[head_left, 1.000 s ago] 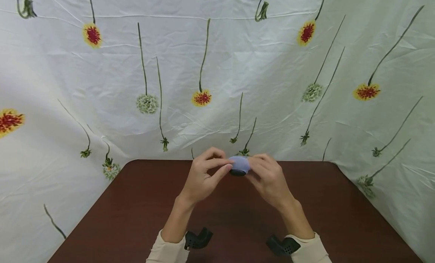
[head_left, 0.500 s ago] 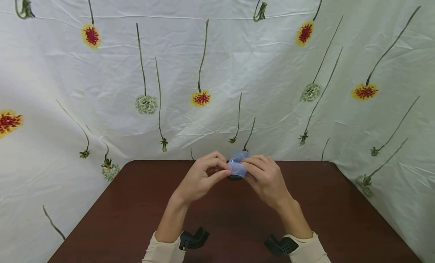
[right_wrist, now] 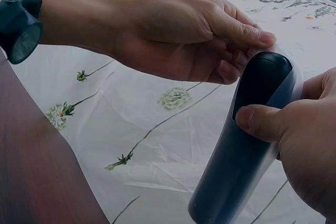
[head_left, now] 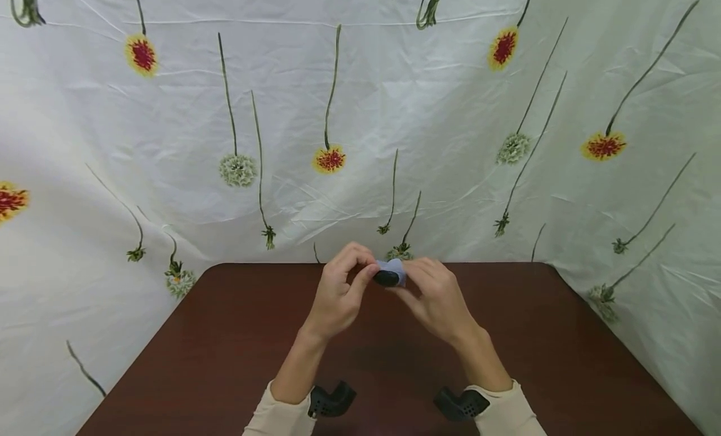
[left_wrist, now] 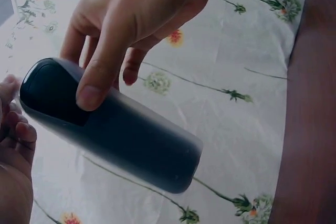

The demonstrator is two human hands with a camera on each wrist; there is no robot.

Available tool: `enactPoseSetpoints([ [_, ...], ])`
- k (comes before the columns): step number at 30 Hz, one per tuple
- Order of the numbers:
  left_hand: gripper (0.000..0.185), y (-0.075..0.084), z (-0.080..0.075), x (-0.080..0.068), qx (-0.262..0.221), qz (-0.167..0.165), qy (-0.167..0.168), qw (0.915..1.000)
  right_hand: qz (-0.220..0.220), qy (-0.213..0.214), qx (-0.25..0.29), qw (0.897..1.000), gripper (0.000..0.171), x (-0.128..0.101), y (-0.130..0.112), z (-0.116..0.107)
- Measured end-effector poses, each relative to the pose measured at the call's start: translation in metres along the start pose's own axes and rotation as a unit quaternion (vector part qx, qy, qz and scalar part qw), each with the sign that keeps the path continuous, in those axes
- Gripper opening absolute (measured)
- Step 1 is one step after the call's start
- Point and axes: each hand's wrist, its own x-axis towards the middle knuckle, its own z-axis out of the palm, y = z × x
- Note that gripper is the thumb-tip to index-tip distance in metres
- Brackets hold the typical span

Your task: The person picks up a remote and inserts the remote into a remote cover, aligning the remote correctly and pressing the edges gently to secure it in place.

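Observation:
A long dark object (right_wrist: 226, 166) with a rounded end hangs between the hands, its kind unclear. Translucent film (head_left: 399, 270) covers much of it, bluish in the head view, leaving a black oval end (head_left: 385, 278) bare. The right hand (head_left: 442, 298) holds the object from the side, its thumb (right_wrist: 254, 121) lying across the body just below the bare end. At that end the left hand (head_left: 338, 295) pinches the film's edge between thumb and fingers. In the left wrist view the right hand (left_wrist: 131, 19) reaches in from above, and the left hand (left_wrist: 16, 140) is cut off at the left edge.
Below the hands lies a dark brown table (head_left: 259, 336) with rounded far corners. A white flower-print cloth (head_left: 360, 111) hangs behind and around it. Black wrist devices (head_left: 332, 400) sit on both sleeves.
The object has tipped so its black oval end faces the head camera more. The left hand has risen slightly, and both hands stay close together at the film.

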Motion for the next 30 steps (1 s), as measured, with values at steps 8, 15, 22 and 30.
enactPoseSetpoints([
  [8, 0.015, 0.000, 0.007, 0.000, 0.033, 0.039, 0.035, 0.9981, 0.053, -0.001, 0.032, 0.998, 0.033, 0.003, -0.009, 0.004],
  [15, 0.023, -0.006, 0.008, 0.000, 0.104, 0.078, 0.069, 0.9891, 0.074, -0.021, 0.054, 0.996, 0.038, 0.004, -0.015, 0.001],
  [22, 0.020, -0.012, 0.000, -0.002, 0.045, 0.049, 0.048, 0.9966, 0.066, -0.008, 0.070, 0.995, 0.040, 0.003, -0.012, -0.001],
  [30, 0.048, -0.014, -0.003, -0.005, -0.020, -0.042, -0.012, 0.9988, 0.061, 0.021, 0.078, 0.995, 0.042, 0.005, -0.008, -0.009],
])
